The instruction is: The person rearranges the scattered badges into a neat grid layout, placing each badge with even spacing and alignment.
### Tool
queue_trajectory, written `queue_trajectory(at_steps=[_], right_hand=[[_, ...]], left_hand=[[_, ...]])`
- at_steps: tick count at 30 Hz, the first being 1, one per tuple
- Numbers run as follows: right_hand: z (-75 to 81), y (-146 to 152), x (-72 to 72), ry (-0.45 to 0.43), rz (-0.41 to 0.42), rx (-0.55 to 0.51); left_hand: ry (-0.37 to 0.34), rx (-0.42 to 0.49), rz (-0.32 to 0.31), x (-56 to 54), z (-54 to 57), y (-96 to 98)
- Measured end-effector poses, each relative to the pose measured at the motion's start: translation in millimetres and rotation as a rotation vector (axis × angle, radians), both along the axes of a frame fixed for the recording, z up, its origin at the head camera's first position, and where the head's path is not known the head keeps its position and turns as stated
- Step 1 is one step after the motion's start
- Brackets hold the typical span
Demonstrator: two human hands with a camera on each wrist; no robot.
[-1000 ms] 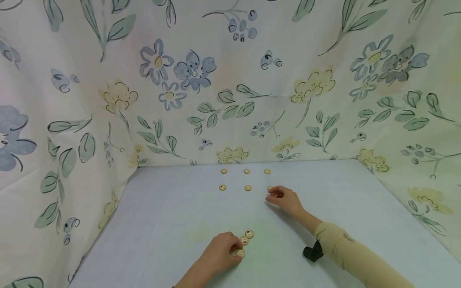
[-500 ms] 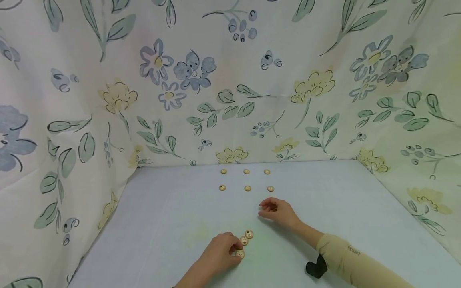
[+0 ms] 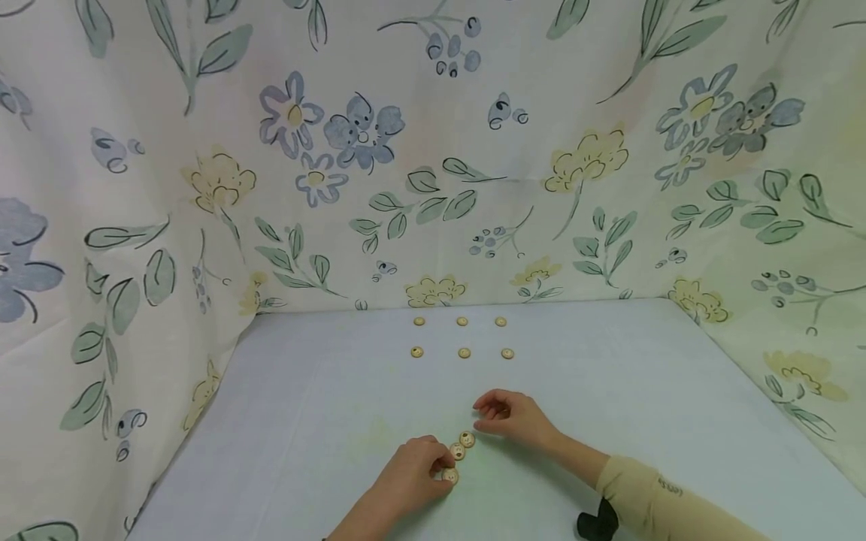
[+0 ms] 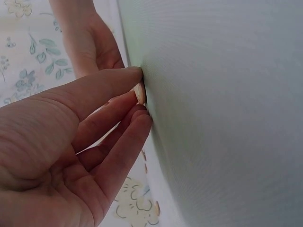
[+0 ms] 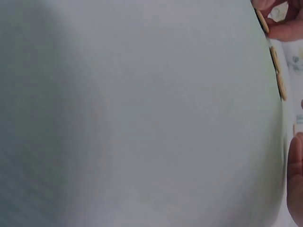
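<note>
Low in the head view, my left hand [image 3: 414,473] pinches a round wooden button [image 3: 450,476] against the table, thumb on one side and fingers on the other. The same button [image 4: 140,92] shows edge-on between thumb and fingers in the left wrist view. Just beyond it lie two more buttons, a nearer one [image 3: 458,451] and a farther one [image 3: 467,439], close together in a slanting line. My right hand [image 3: 517,418] hovers right of the farther button with loosely bent fingers and nothing between them. Only part of its thumb [image 5: 296,175] shows in the right wrist view.
Several more buttons lie in two rows toward the back, including a front-left one [image 3: 416,352] and a back-right one [image 3: 501,321]. The white table [image 3: 325,421] meets a floral curtain [image 3: 379,248] behind and at the sides. A black object [image 3: 598,520] hangs under the right sleeve.
My right hand has left the front-right button of the rows and come back toward me and left, near the line of buttons. The left hand and its button have stayed in place.
</note>
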State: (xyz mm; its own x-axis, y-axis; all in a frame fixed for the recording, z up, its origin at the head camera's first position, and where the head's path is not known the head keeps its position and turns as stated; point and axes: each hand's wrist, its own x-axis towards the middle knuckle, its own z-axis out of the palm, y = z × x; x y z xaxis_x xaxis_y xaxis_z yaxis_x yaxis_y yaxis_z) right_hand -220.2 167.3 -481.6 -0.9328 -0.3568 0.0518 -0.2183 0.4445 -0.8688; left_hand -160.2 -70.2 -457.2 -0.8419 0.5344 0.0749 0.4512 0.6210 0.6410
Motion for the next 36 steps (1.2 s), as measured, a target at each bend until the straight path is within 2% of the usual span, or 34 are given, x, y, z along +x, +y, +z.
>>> queue_trajectory(at_steps=[10,15,24,36], right_hand=[[-0.8,-5,12.0,0.038,0.088,0.008],[-2.4,-7,15.2,0.094,0.127,0.009],[-12.1,-8,13.2,0.186,0.161,0.082],[-7.2,-12,11.5,0.22,0.18,0.106]], left_hand=[[-0.009,-0.003,-0.003,-1.4,-1.0,0.2],[0.003,0.001,-0.002,0.4,-0.4,-0.5],[-0.005,0.004,-0.003,1.3,0.3,-0.7],[0.003,0.0,-0.01,1.3,3.0,-0.5]])
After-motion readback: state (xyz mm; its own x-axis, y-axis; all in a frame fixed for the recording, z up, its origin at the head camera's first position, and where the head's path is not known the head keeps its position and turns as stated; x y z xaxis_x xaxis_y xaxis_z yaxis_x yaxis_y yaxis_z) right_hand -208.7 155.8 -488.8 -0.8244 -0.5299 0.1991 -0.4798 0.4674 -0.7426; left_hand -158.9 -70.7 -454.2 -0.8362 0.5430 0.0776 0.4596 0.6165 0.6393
